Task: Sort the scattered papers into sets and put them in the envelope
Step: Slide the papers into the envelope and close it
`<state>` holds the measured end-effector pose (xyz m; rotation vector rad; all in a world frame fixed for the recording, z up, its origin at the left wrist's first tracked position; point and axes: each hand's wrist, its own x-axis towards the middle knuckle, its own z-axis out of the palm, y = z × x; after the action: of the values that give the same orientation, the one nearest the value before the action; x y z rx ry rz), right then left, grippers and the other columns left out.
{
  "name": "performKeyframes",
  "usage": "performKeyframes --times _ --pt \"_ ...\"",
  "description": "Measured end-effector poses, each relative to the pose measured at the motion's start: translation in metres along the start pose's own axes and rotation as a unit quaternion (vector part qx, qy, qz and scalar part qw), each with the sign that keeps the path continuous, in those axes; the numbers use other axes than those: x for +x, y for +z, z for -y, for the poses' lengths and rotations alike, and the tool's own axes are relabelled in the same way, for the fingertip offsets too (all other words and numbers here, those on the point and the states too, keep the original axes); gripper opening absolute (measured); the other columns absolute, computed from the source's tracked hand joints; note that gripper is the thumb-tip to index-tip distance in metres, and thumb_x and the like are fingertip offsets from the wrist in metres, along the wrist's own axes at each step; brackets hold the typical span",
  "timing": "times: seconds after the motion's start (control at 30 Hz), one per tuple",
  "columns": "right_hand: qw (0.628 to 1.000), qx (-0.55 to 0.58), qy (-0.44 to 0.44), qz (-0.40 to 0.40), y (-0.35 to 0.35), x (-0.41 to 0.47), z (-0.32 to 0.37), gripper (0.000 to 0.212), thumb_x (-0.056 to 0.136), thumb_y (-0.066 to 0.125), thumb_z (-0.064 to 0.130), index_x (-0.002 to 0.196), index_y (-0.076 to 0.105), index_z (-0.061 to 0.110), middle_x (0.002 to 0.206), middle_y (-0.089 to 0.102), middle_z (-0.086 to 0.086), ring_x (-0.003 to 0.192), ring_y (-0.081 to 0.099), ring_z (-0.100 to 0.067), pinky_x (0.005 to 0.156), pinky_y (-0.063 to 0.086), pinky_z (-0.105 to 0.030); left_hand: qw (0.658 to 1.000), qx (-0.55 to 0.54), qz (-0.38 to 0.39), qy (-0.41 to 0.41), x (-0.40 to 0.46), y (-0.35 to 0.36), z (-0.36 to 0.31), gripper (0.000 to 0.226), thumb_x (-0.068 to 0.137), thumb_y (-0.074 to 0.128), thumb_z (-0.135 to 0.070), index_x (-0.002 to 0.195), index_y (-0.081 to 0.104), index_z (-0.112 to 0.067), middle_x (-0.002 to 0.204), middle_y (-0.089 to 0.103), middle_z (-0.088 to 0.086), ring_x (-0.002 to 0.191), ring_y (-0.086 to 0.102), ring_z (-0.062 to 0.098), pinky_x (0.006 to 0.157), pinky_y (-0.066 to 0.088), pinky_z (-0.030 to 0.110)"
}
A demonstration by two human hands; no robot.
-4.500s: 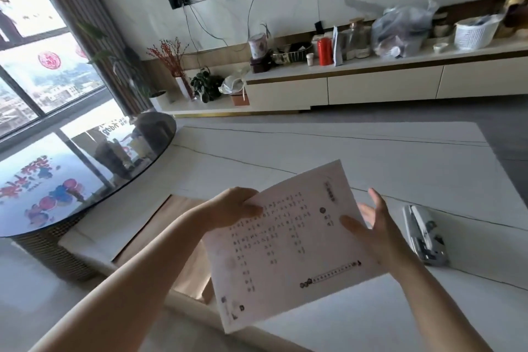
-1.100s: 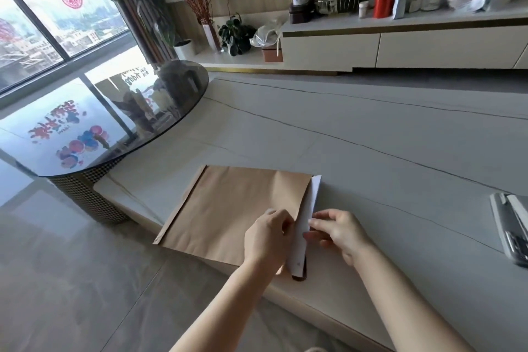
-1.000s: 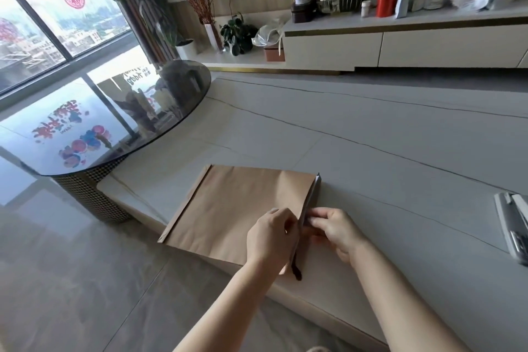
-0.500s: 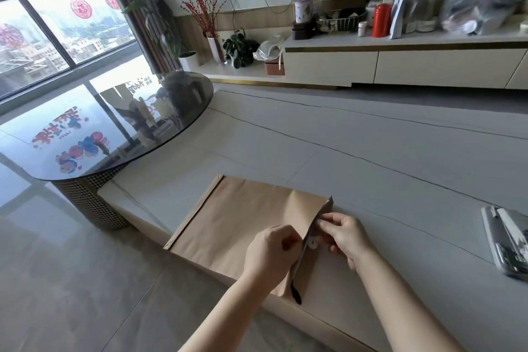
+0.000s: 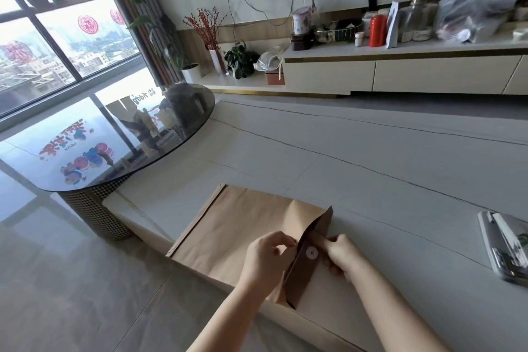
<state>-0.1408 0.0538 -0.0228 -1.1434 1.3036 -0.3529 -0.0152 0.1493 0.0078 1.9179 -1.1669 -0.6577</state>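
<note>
A brown kraft envelope (image 5: 243,226) lies flat at the near edge of a pale stone-topped table (image 5: 371,168), its mouth turned to the person's right and its flap (image 5: 307,260) raised on edge, a white round string-tie button (image 5: 311,252) showing on the flap's face. It looks light, thin and limp, creased across the body, likely to buckle if lifted by a single corner; the firmest places to take hold appear to be the flap's fold and the reinforced patch around the button. No papers can be seen, so whether any are inside cannot be told. The left hand (image 5: 264,258) curls its fingers at the flap's left side, pinching close to the fold, while the right hand (image 5: 341,256) grips the flap from behind near the button. Off to the right on the same table rests a silver stapler (image 5: 504,246), well apart from the envelope. Beyond the table's left corner stands a round glass side table (image 5: 108,137), and a long low cabinet (image 5: 400,71) crowded with jars and bags lines the far wall.
</note>
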Motion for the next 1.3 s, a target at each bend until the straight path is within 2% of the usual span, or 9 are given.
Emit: performKeyframes --times 0.27,0.47,0.6,0.73,0.8,0.9,1.03,1.2,1.3 --pt "0.991 0.135 -0.019 0.0 -0.001 -0.006 0.003 0.023 0.086 0.062 0.002 0.065 0.056 0.009 0.039 0.045 -0.001 0.03 0.031 -0.01 0.032 0.019 -0.012 1.0 -0.003 -0.01 0.001 -0.001 -0.005 -0.001 0.044 0.078 0.068 -0.007 0.055 0.062 -0.045 0.079 0.068 -0.029 0.078 0.064 -0.003 0.077 0.051 0.022" --pt "0.982 0.191 -0.016 -0.006 -0.021 -0.014 -0.002 0.018 0.093 0.055 0.008 0.074 0.054 0.008 0.066 0.06 -0.009 0.043 0.052 -0.01 0.034 0.029 -0.014 1.0 -0.015 -0.015 -0.01 0.009 0.005 0.002 0.035 0.079 0.067 -0.011 0.062 0.06 -0.041 0.082 0.07 -0.024 0.085 0.065 -0.001 0.071 0.045 0.016" --pt "0.992 0.124 -0.038 -0.012 -0.044 -0.022 0.002 0.016 0.097 0.049 0.012 0.082 0.054 0.009 0.075 0.063 -0.004 0.056 0.059 -0.009 0.041 0.034 -0.016 0.998 -0.061 -0.008 -0.01 0.02 0.007 -0.009 0.028 0.082 0.067 -0.012 0.066 0.061 -0.034 0.086 0.071 -0.021 0.087 0.062 -0.009 0.075 0.044 0.015" --pt "0.991 0.127 -0.028 0.025 -0.069 -0.027 0.003 0.015 0.096 0.05 0.01 0.082 0.052 0.008 0.068 0.057 -0.004 0.042 0.052 -0.005 0.035 0.034 -0.015 0.999 -0.009 0.02 -0.028 0.024 0.017 -0.033 0.006 0.083 0.059 -0.021 0.086 0.06 -0.027 0.097 0.064 -0.013 0.096 0.059 0.011 0.078 0.045 0.021" --pt "0.995 0.093 -0.005 0.021 -0.075 -0.026 -0.003 0.016 0.095 0.053 0.009 0.079 0.053 0.008 0.063 0.053 -0.004 0.038 0.047 -0.005 0.035 0.033 -0.014 0.99 0.123 0.069 -0.029 0.025 0.033 -0.035 0.026 0.083 0.057 -0.035 0.109 0.056 -0.029 0.115 0.058 -0.009 0.113 0.05 0.015 0.095 0.041 0.031" --pt "0.995 0.094 0.035 -0.005 -0.083 -0.022 -0.012 0.015 0.093 0.054 0.007 0.078 0.053 0.008 0.058 0.053 -0.004 0.031 0.045 -0.003 0.033 0.035 -0.013 0.967 0.223 0.111 -0.061 0.027 0.057 -0.032 0.055 0.081 0.056 -0.049 0.131 0.045 -0.029 0.141 0.041 -0.006 0.14 0.023 0.018 0.114 0.018 0.048" --pt "0.998 0.026 0.036 -0.036 -0.096 -0.019 -0.019 0.012 0.091 0.058 0.012 0.081 0.055 0.008 0.06 0.054 -0.004 0.037 0.046 -0.007 0.037 0.035 -0.014 0.947 0.291 0.114 -0.076 0.031 0.082 -0.027 0.066 0.079 0.053 -0.047 0.139 0.034 -0.028 0.153 0.023 0.002 0.146 0.003 0.025 0.115 0.004 0.058" --pt "0.955 -0.277 -0.017 -0.103 -0.106 -0.01 -0.031 0.015 0.086 0.063 0.032 0.081 0.064 0.017 0.077 0.062 -0.001 0.076 0.057 -0.019 0.065 0.041 -0.026 0.924 0.356 0.129 -0.057 0.034 0.097 -0.025 0.077 0.08 0.054 -0.046 0.147 0.021 -0.029 0.157 0.011 0.006 0.147 -0.006 0.029 0.113 -0.001 0.062" --pt "0.972 -0.214 -0.032 -0.094 -0.103 -0.011 -0.025 0.027 0.084 0.066 0.039 0.072 0.066 0.014 0.075 0.064 -0.003 0.074 0.057 -0.019 0.063 0.039 -0.026 0.924 0.353 0.136 -0.054 0.038 0.099 -0.02 0.073 0.077 0.056 -0.049 0.142 0.029 -0.031 0.153 0.018 0.003 0.146 -0.001 0.031 0.111 0.005 0.065"
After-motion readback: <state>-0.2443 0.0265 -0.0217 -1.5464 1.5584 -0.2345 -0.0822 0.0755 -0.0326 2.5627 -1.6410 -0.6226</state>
